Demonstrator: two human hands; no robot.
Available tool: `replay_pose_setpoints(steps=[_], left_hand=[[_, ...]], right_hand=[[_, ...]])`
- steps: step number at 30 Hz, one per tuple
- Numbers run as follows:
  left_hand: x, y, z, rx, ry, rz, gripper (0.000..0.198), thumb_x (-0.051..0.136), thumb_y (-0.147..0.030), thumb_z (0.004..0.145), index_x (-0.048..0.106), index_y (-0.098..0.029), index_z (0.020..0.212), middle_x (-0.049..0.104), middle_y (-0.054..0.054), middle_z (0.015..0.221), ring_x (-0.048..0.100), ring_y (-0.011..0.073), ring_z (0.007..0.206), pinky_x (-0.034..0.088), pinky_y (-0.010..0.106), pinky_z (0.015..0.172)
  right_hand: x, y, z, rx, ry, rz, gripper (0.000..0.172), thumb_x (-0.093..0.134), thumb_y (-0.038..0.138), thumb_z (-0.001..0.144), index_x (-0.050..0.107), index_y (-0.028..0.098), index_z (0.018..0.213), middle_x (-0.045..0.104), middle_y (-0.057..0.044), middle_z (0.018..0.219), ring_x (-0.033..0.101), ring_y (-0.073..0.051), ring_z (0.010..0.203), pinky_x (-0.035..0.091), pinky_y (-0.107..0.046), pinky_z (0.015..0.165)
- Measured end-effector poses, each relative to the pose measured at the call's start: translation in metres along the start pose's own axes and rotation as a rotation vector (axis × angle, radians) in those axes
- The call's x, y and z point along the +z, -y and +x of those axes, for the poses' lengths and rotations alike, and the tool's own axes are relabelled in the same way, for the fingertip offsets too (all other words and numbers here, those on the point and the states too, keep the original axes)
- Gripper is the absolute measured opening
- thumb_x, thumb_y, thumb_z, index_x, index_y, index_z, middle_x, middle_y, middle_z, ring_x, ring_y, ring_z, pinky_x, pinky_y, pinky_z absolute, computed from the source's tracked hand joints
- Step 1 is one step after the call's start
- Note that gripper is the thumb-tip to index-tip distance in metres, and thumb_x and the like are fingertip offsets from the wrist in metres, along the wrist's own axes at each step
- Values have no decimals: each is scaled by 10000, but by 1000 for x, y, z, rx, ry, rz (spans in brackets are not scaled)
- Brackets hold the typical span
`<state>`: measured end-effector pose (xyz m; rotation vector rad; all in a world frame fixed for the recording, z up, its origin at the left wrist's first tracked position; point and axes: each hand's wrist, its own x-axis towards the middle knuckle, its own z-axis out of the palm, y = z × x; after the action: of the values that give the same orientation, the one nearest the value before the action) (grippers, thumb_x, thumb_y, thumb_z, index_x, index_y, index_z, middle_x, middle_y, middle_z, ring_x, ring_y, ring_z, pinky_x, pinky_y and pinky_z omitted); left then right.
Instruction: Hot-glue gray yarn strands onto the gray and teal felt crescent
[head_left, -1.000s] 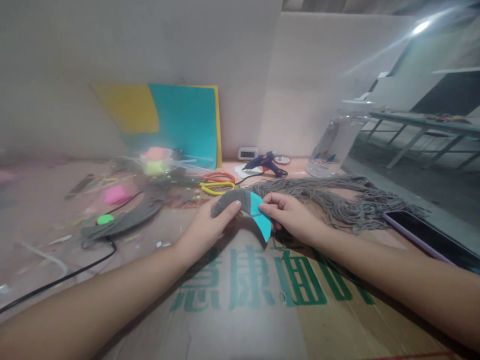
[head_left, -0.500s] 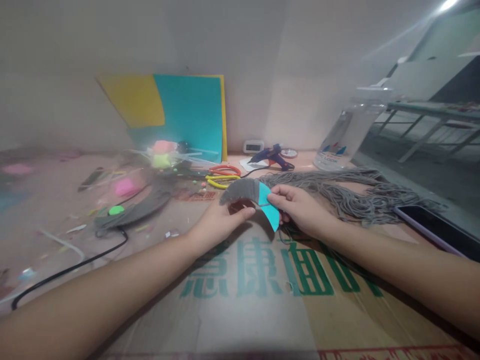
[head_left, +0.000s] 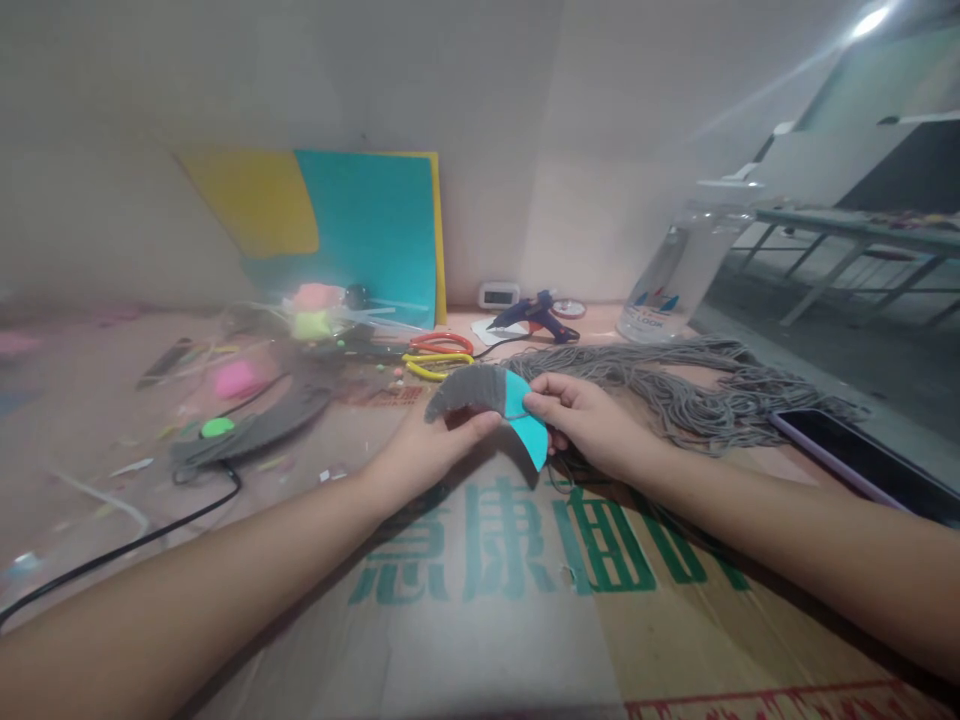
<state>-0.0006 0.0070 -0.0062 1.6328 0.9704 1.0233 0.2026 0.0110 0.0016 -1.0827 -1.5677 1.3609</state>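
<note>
My left hand (head_left: 427, 445) pinches a curved teal crescent piece (head_left: 525, 425) that is partly wrapped in grey yarn, gripping its grey end. My right hand (head_left: 589, 420) is closed on the piece's teal part where the grey yarn strand meets it. Both hands hold it just above a flattened cardboard sheet (head_left: 525, 600) with green printed characters. A big bundle of grey yarn (head_left: 675, 385) lies right behind my right hand.
Scissors with orange and yellow handles (head_left: 435, 355), a blue glue gun (head_left: 536, 318), a clear plastic bottle (head_left: 667, 280), teal and yellow sheets (head_left: 360, 235) against the wall, a phone (head_left: 862, 460) at right, a grey-wrapped curved piece (head_left: 255, 425), a black cable (head_left: 127, 550) and coloured scraps at left.
The view shifted a little. My left thumb has closed back onto the grey end of the crescent; my right hand stays pinched on the teal part.
</note>
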Motion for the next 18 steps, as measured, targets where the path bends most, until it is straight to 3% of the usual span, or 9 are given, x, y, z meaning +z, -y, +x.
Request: replay_pose_setpoints(steps=[4, 6, 9, 12, 15, 18], left_hand=[[0, 0, 0, -23, -1, 28, 244, 621, -414, 833, 620, -174, 792, 644, 24, 757, 588, 160, 723, 462, 260, 682], [1, 2, 1, -33, -31, -66, 261, 615, -422, 832, 560, -180, 754, 576, -12, 681, 538, 127, 645, 444, 238, 645], [3, 4, 2, -73, -104, -268, 310, 564, -452, 854, 495, -184, 713, 526, -30, 652, 509, 105, 602, 423, 219, 602], [2, 3, 3, -81, -142, -264, 328, 512, -430, 882, 480, -175, 679, 517, -21, 653, 511, 104, 610, 422, 219, 601], [1, 1, 4, -60, -173, -169, 171, 610, -322, 820, 547, -165, 843, 565, -17, 743, 545, 105, 653, 445, 218, 630], [1, 0, 4, -50, -141, -138, 322, 674, -307, 768, 563, -160, 1032, 614, 9, 867, 580, 120, 697, 477, 234, 639]], right_hand=[[-2, -2, 3, -29, -52, 91, 348, 677, 503, 778, 534, 185, 778, 491, 85, 475, 419, -56, 383, 310, -176, 390], [-5, -2, 6, -60, -119, 176, 350, 690, 501, 770, 535, 186, 771, 469, 90, 457, 402, -58, 377, 315, -181, 392], [-10, -1, 10, -110, -241, 306, 354, 705, 492, 760, 518, 192, 747, 438, 98, 425, 379, -56, 373, 353, -184, 417], [-14, -1, 12, -123, -263, 304, 349, 709, 481, 761, 518, 188, 742, 445, 96, 419, 381, -55, 372, 360, -180, 421], [-12, -4, 11, -104, -200, 199, 337, 685, 481, 782, 536, 180, 765, 505, 80, 452, 409, -55, 371, 319, -171, 388], [-6, -6, 7, -85, -133, 90, 329, 653, 487, 805, 526, 184, 786, 523, 81, 473, 436, -57, 368, 318, -167, 380]])
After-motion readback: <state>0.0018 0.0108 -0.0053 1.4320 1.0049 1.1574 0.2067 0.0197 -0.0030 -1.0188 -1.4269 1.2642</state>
